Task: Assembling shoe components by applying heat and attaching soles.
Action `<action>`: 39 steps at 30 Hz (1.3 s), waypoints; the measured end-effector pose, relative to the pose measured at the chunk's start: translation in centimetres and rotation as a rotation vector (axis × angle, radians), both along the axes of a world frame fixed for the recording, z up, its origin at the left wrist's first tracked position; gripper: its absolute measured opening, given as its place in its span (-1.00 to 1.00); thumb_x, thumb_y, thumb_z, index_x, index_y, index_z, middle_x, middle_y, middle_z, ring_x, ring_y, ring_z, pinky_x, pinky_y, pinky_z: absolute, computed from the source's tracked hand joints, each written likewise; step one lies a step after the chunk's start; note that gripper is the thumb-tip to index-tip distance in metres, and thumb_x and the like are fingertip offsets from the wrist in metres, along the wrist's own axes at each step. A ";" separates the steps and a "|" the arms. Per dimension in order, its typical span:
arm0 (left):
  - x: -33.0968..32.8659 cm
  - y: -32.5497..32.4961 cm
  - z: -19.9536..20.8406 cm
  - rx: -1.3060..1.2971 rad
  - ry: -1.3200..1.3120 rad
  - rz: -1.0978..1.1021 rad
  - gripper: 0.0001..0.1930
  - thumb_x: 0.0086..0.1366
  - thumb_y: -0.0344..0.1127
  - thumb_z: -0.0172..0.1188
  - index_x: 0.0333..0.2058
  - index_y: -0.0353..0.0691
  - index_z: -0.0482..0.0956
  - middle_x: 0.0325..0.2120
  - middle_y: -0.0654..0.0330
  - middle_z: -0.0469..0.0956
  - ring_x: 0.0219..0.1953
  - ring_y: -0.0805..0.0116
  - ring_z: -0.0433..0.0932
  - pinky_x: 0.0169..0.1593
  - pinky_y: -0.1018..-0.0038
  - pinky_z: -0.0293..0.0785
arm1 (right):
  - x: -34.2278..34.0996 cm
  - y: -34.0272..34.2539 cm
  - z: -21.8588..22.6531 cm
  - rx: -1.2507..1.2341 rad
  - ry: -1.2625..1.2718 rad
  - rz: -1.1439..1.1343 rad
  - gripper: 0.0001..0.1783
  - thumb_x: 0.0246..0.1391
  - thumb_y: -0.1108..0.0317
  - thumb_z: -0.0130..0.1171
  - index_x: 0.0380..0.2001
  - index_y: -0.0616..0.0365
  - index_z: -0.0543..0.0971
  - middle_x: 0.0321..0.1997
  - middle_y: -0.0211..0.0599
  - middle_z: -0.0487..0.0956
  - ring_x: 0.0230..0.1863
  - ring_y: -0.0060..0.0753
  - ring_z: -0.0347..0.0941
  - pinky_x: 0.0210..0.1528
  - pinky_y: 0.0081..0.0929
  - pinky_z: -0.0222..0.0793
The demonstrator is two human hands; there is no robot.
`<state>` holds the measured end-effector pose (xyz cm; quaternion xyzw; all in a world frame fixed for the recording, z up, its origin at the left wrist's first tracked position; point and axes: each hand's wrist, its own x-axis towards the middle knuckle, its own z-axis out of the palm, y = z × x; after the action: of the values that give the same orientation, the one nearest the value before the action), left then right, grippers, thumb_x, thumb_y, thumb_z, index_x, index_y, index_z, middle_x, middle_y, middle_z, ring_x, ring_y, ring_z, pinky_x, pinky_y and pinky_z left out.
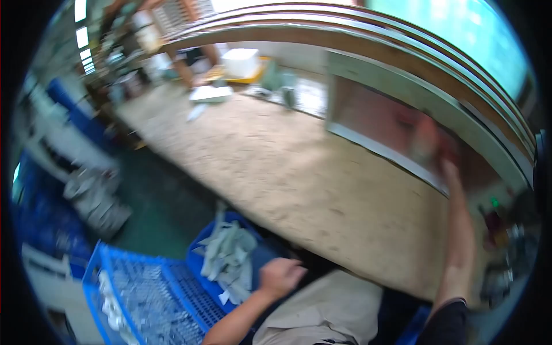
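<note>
The picture is smeared by motion. My left hand (280, 276) hangs low over my lap, fingers curled, beside a blue bin (202, 237) heaped with pale grey flat pieces (229, 256); nothing shows in that hand. My right arm stretches up and forward, and my right hand (432, 146) is a blur at the reddish opening of a grey metal-framed machine (397, 86) on the right. Whether it holds anything cannot be made out.
A long worn wooden bench top (287, 167) runs across the middle. A blue slatted crate (149, 290) with small pale parts stands lower left. A white box (240, 60) and papers lie at the far end; blue crates are stacked on the left.
</note>
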<state>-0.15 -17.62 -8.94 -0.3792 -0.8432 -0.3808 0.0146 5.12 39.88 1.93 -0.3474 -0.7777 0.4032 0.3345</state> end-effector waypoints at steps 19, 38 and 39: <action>1.1 -2.5 5.2 -0.204 0.076 0.339 -0.82 0.20 -0.36 0.17 -0.23 -0.27 0.48 -0.67 0.10 0.46 -0.72 0.03 0.41 -0.60 0.26 0.33 | -9.0 11.6 -7.1 -0.424 0.628 0.342 -0.65 0.19 0.36 0.15 0.02 0.23 0.57 0.01 -0.15 0.61 -0.04 -0.29 0.51 0.06 -0.40 0.41; 10.5 7.9 7.5 0.686 -0.989 -0.253 -0.45 0.29 -0.39 0.15 0.22 -0.33 0.20 0.05 0.01 0.38 -0.05 0.31 0.47 0.00 0.50 0.44 | 9.3 -37.7 -0.2 -1.090 0.945 -0.046 -0.64 0.07 0.50 0.24 -0.14 0.59 0.47 -0.28 -0.03 0.62 -0.33 -0.39 0.57 -0.27 -0.53 0.56; 11.0 7.7 7.9 0.832 -0.938 -0.158 -0.55 0.34 -0.40 0.08 0.16 -0.34 0.24 0.00 0.03 0.41 -0.10 0.34 0.48 -0.02 0.53 0.44 | 9.7 -39.4 -0.4 -1.073 0.913 -0.014 -0.65 0.06 0.49 0.25 -0.14 0.57 0.48 -0.27 -0.06 0.62 -0.32 -0.41 0.57 -0.28 -0.57 0.54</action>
<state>10.86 -9.92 -1.01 -0.1956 -0.5107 -0.8026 -0.2383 14.80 0.48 1.53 -0.2655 -0.2510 0.8345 0.4126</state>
